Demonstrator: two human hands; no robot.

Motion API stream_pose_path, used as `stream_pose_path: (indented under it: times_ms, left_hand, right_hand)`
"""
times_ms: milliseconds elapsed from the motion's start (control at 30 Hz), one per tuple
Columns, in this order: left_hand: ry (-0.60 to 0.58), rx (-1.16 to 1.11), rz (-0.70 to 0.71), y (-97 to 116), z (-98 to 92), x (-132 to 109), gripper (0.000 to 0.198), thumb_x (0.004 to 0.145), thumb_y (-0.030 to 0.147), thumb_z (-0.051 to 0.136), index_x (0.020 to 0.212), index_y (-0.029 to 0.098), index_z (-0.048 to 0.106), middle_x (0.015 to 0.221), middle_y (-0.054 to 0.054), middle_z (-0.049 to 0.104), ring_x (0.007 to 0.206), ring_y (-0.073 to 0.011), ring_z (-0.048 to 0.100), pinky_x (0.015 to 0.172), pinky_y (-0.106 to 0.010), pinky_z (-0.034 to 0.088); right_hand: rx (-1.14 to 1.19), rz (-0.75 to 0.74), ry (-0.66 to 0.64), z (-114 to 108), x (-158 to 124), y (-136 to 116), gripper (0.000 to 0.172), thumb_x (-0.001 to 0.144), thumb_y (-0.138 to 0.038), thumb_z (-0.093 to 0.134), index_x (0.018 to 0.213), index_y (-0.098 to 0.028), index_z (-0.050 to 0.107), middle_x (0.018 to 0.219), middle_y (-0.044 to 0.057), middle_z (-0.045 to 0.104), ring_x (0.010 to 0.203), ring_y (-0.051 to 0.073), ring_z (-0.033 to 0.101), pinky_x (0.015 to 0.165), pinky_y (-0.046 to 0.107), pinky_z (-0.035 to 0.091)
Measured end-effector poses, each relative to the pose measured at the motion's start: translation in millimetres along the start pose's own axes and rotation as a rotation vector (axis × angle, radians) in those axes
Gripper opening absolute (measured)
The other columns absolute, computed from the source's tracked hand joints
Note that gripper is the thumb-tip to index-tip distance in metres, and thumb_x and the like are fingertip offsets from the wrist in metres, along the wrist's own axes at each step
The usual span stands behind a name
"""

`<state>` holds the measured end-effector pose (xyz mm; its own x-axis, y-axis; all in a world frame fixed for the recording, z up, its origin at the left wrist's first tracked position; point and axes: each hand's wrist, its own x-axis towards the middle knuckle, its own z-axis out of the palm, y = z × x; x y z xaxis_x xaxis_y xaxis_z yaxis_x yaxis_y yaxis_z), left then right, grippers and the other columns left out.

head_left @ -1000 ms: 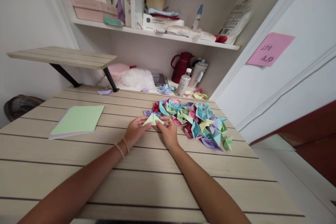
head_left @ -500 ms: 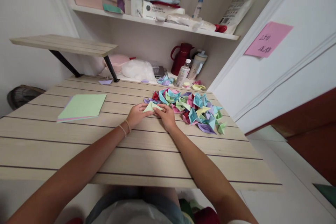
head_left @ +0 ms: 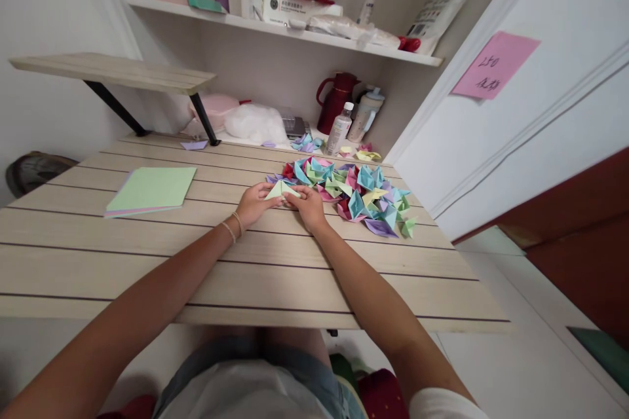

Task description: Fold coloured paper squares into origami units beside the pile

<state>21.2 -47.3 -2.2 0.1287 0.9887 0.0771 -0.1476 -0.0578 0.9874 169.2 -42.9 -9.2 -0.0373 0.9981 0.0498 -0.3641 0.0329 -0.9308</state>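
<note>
Between my two hands is a small folded piece of light green paper [head_left: 281,190], its triangular peak pointing up and away from me. My left hand [head_left: 254,205] pinches its left corner, thumb in front and fingers behind. On the other side my right hand [head_left: 309,207] grips the right part, with its thumb close to the middle of the front face. Just behind and to the right lies a heap of folded paper boats [head_left: 361,193] in blue, green, pink, purple, red and yellow. A stack of square paper sheets [head_left: 152,188], green on top, rests to the left.
A raised wooden shelf [head_left: 118,72] on black legs stands at the back left of the slatted table [head_left: 275,281]. At the back are a clear bottle [head_left: 339,132], a dark red jug [head_left: 338,103] and a light tumbler [head_left: 366,114].
The camera view has shifted a little, so everything sits slightly higher in the picture. Both hands still hold the green folded paper in nearly the same pose.
</note>
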Motion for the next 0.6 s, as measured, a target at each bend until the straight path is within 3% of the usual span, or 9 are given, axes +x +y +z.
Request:
stream_pose_path:
  times_ms: [333, 500, 600]
  left_hand:
    - [0.024, -0.004, -0.034, 1.6, -0.2, 1.9, 0.042, 0.057, 0.017, 0.075, 0.092, 0.011, 0.053, 0.067, -0.003, 0.065, 0.057, -0.0138, 0.064, 0.064, -0.031, 0.055]
    - [0.062, -0.119, -0.068, 3.1, -5.0, 2.0, 0.044, 0.056, 0.015, 0.077, 0.093, 0.009, 0.054, 0.074, -0.008, 0.067, 0.065, -0.0173, 0.067, 0.07, -0.034, 0.055]
    - [0.071, -0.174, -0.08, 4.3, -7.8, 2.0, 0.042, 0.059, 0.014, 0.075, 0.094, 0.008, 0.053, 0.078, -0.01, 0.067, 0.071, -0.0189, 0.067, 0.075, -0.034, 0.054]
  right_hand:
    - [0.016, 0.052, -0.005, -3.0, 1.0, -0.3, 0.033, 0.049, -0.029, 0.079, 0.073, -0.014, 0.063, 0.061, 0.001, 0.068, 0.055, 0.014, 0.065, 0.058, 0.025, 0.055]
    - [0.075, 0.059, -0.069, -8.7, 0.7, -3.1, 0.035, 0.054, -0.03, 0.077, 0.081, -0.014, 0.063, 0.07, 0.003, 0.069, 0.066, 0.016, 0.067, 0.065, 0.027, 0.056]
    - [0.116, 0.041, -0.023, -10.1, 0.3, -3.8, 0.032, 0.057, -0.03, 0.076, 0.081, -0.015, 0.062, 0.073, 0.004, 0.069, 0.068, 0.015, 0.067, 0.067, 0.026, 0.056]
